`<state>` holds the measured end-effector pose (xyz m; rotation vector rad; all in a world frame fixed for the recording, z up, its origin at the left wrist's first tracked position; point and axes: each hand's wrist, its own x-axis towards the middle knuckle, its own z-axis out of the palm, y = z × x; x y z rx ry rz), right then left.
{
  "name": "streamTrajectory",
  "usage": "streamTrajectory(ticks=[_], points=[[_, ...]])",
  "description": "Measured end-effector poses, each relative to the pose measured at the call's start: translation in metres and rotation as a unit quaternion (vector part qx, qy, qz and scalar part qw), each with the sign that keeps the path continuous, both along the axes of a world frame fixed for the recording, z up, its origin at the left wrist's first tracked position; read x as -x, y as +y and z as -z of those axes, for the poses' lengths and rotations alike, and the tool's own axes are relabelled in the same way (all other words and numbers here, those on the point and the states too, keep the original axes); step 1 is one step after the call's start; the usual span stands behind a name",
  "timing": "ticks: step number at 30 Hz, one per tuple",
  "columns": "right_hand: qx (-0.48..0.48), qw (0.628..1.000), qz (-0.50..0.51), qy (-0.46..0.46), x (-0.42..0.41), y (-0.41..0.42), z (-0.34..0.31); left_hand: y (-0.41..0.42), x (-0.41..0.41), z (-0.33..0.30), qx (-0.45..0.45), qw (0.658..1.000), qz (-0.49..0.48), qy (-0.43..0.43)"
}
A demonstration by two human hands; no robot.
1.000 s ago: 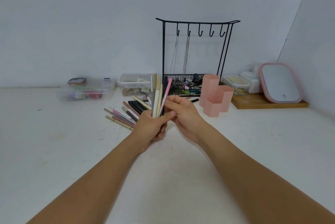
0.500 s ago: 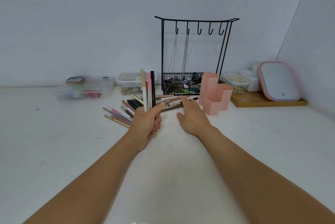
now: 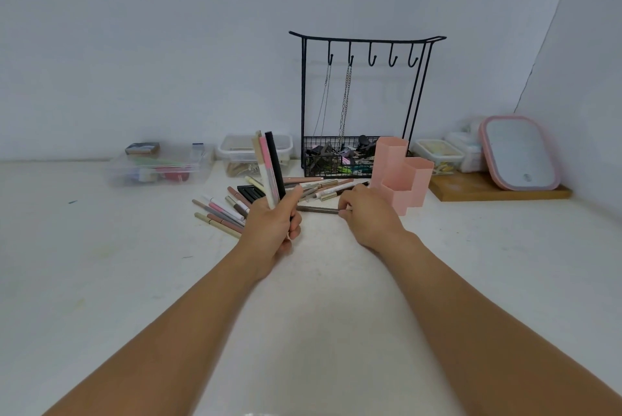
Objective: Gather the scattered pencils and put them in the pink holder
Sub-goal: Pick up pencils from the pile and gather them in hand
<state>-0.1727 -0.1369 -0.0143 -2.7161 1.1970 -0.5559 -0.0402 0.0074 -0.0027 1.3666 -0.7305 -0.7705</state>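
Pencils (image 3: 271, 166) stand up in the left hand (image 3: 274, 225), its fingers (image 3: 294, 230) wrapped tight around them. The right hand (image 3: 368, 213) pinches a dark pencil (image 3: 316, 209) lying on the worktop (image 3: 101, 281). More pencils (image 3: 218, 213) lie scattered near. This looks like the gathering step. Next, lift that one into the bunch, then go to the pink holder (image 3: 402, 176).

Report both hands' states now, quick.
Left hand: closed around an upright bundle of pencils.
Right hand: fingertips pinching a dark pencil lying on the table.
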Motion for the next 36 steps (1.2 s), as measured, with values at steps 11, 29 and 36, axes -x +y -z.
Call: streamTrajectory(ticks=[11,29,36], points=[[-0.528,0.687,-0.126,-0.484,0.004,0.030,-0.027,0.001,0.005,0.000,0.021,0.999,0.017,0.042],[-0.431,0.768,-0.202,-0.428,-0.025,0.076,-0.013,0.000,0.005,-0.002,0.051,0.995,-0.082,-0.012],[-0.300,0.876,-0.051,-0.375,-0.012,0.036,-0.007,0.000,0.004,-0.005,0.056,0.996,-0.076,0.000]])
